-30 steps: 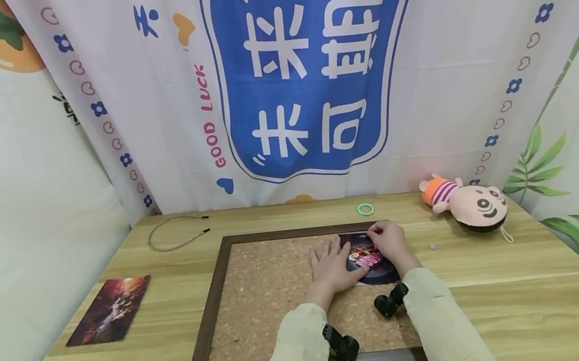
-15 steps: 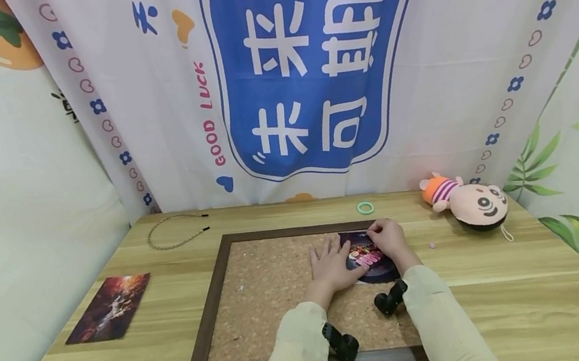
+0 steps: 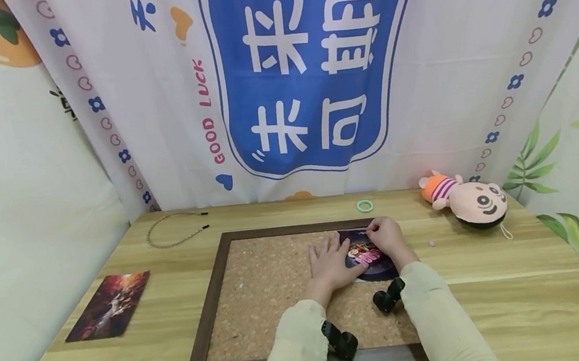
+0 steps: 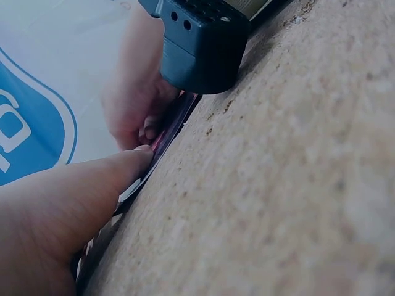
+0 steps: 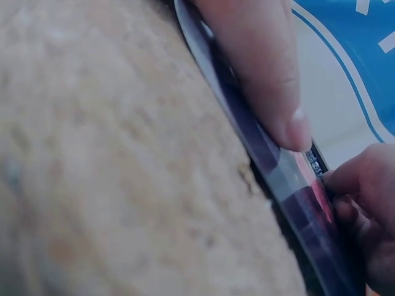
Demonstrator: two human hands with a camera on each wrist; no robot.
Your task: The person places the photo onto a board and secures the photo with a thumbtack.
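Closest in, a black camera (image 3: 342,341) sits below the left hand (image 3: 330,268), over the board (image 3: 261,309), whose bare cork spreads left of and below that hand. The left hand lies spread and flat, grasping nothing, half on the cork and half across the left side of the print (image 3: 368,255), seemingly to keep it from sliding. The print lies on the cork, between and under both hands, in the board's far right part. The right hand (image 3: 387,238) has its fingers curled at the print's top edge, perhaps to fix it there; whether they grasp the print or something small, I cannot tell.

On the worktop (image 3: 507,298), a bead (image 3: 431,243) rests right of the right hand; a photo (image 3: 109,306) lies well left of the left. Beyond the right hand are a doll (image 3: 465,199), off to the right, and a ring (image 3: 365,211); a cloth (image 3: 453,108) hangs behind.
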